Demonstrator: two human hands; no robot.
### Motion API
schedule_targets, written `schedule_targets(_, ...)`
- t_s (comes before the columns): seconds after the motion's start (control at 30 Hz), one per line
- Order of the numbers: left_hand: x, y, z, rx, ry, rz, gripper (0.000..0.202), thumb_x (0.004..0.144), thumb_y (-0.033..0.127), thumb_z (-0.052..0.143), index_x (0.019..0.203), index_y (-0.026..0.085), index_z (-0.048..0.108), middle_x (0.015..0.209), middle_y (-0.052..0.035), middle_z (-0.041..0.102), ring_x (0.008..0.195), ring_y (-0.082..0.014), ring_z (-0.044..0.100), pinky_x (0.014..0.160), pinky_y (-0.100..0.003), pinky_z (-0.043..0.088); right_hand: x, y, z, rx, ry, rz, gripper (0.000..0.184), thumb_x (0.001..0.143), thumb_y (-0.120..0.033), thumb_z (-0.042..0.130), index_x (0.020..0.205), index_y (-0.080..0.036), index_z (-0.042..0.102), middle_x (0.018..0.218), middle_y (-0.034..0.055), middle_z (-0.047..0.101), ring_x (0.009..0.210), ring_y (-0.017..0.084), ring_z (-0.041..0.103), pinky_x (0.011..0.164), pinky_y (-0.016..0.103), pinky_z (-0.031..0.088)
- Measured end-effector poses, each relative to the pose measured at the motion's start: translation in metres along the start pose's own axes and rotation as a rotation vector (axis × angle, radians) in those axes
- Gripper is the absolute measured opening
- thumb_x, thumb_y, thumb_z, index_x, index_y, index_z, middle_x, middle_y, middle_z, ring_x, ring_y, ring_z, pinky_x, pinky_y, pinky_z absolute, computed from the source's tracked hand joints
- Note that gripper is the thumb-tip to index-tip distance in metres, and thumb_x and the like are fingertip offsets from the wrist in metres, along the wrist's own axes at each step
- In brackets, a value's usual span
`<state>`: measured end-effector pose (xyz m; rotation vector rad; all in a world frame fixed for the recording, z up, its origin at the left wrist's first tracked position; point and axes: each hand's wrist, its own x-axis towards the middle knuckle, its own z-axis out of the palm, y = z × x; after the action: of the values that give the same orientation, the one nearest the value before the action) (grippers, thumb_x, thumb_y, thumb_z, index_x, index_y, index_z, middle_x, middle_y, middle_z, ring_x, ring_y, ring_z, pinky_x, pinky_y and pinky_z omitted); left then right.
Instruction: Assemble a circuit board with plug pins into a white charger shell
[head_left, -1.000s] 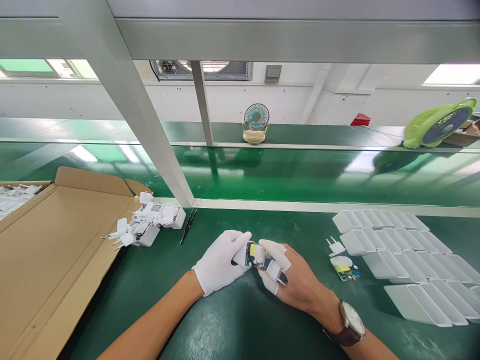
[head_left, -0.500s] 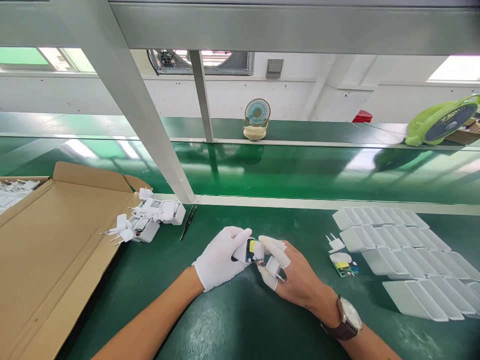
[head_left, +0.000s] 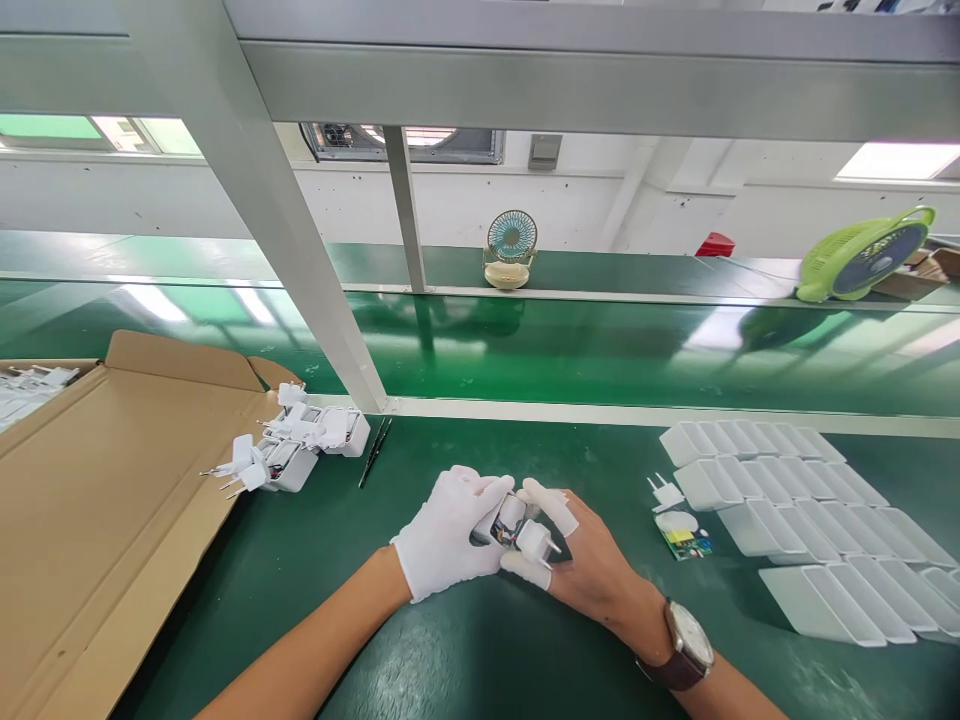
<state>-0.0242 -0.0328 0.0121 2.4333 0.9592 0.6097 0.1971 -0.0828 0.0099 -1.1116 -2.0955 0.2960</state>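
Both hands meet in the near middle of the green counter (head_left: 480, 650) and hold one small white charger piece (head_left: 510, 520) between them, just above the counter. The left hand (head_left: 448, 535), in a white glove, is closed around the body from the left side. The right hand (head_left: 592, 565), bare except for white finger covers and w/ a watch (head_left: 688, 645) on the wrist, pinches the end w/ the two metal pins from the right and near side. So the piece lies exactly between the hands, touching both, and neither hand is nearer. Its long axis goes approx. left to right, a little lower on the right end, and the pins point to the right and slightly near, toward the right palm. Some dark inner parts show at the middle, but the details are too small to tell. On the right, near the hands, lie a loose plug (head_left: 664, 492) and a small circuit board (head_left: 684, 545), and farther right are rows of empty white shells (head_left: 787, 500). On the left, well apart, are a pile of white plugs (head_left: 300, 445), tweezers (head_left: 373, 452) and an open cardboard box (head_left: 112, 500).
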Motion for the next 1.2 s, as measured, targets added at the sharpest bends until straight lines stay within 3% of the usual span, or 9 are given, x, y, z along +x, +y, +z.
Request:
schedule_targets(0.13,0.0,0.008,-0.004,-0.221,-0.016,-0.093,0.03,0.077,0.019,0.064,0.104,0.03,0.07,0.089,-0.0007,0.07,0.091,-0.0237,0.063,0.082,-0.039,0.054,0.001,-0.002,-0.007,0.032,-0.035,-0.078,0.072,0.092,-0.048,0.067,0.154,-0.025,0.037,0.114,0.0131,0.068,0.098,0.029,0.066,0.082,0.045,0.061)
schedule_targets(0.23,-0.002,0.009,-0.006,-0.341,0.065,-0.195,0.028,0.082,0.022,0.064,0.109,0.028,0.069,0.1,-0.0025,0.072,0.092,-0.0218,0.068,0.081,-0.037,0.059,0.001,-0.001,-0.006,0.048,0.021,-0.085,0.053,0.1,-0.03,0.055,0.151,-0.027,0.042,0.126,0.0133,0.064,0.111,0.027,0.065,0.092,0.045,0.06)
schedule_targets(0.3,-0.003,0.007,-0.009,-0.353,0.109,-0.25,0.029,0.084,0.024,0.065,0.113,0.026,0.067,0.108,-0.0041,0.071,0.094,-0.0213,0.07,0.082,-0.036,0.061,-0.001,0.003,-0.001,0.033,0.036,-0.053,0.049,0.1,-0.021,0.054,0.148,-0.027,0.046,0.136,0.0136,0.06,0.123,0.026,0.061,0.101,0.045,0.057)
schedule_targets(0.47,-0.005,-0.001,-0.019,-0.313,0.173,-0.203,0.029,0.084,0.024,0.067,0.113,0.026,0.067,0.11,-0.0031,0.07,0.094,-0.0185,0.069,0.087,-0.035,0.059,-0.004,0.013,0.016,-0.042,-0.112,-0.078,0.041,0.101,-0.023,0.058,0.142,-0.029,0.055,0.152,0.0133,0.049,0.133,0.026,0.056,0.106,0.042,0.055)
schedule_targets(0.63,-0.004,-0.006,-0.026,-0.313,0.075,-0.22,0.024,0.088,0.032,0.066,0.111,0.024,0.068,0.11,-0.0037,0.07,0.08,-0.0146,0.063,0.075,-0.03,0.055,-0.004,0.013,0.017,-0.125,-0.122,-0.128,0.045,0.101,-0.02,0.057,0.144,-0.032,0.054,0.14,0.0125,0.058,0.121,0.025,0.063,0.098,0.04,0.059)
schedule_targets(0.73,-0.003,-0.004,-0.026,-0.369,0.028,-0.283,0.023,0.091,0.035,0.062,0.109,0.023,0.069,0.105,-0.0034,0.071,0.082,-0.0155,0.063,0.071,-0.028,0.052,-0.005,0.012,0.016,-0.137,-0.097,-0.131,0.044,0.1,-0.02,0.059,0.142,-0.032,0.056,0.134,0.0125,0.061,0.115,0.025,0.064,0.094,0.04,0.06)
schedule_targets(0.97,0.0,-0.005,-0.027,-0.465,-0.051,-0.397,0.027,0.089,0.03,0.063,0.113,0.022,0.069,0.109,-0.0028,0.071,0.097,-0.0202,0.066,0.083,-0.031,0.051,-0.007,0.012,0.018,-0.116,-0.115,-0.156,0.048,0.097,-0.015,0.061,0.141,-0.034,0.057,0.135,0.0122,0.057,0.112,0.025,0.062,0.089,0.04,0.06)
schedule_targets(1.2,0.003,-0.007,-0.027,-0.636,-0.12,-0.447,0.031,0.088,0.031,0.067,0.118,0.022,0.068,0.11,-0.003,0.072,0.096,-0.0189,0.066,0.084,-0.03,0.052,-0.006,0.011,0.018,0.004,-0.166,-0.096,0.041,0.098,-0.016,0.059,0.135,-0.035,0.061,0.137,0.0106,0.052,0.114,0.024,0.06,0.092,0.04,0.058)
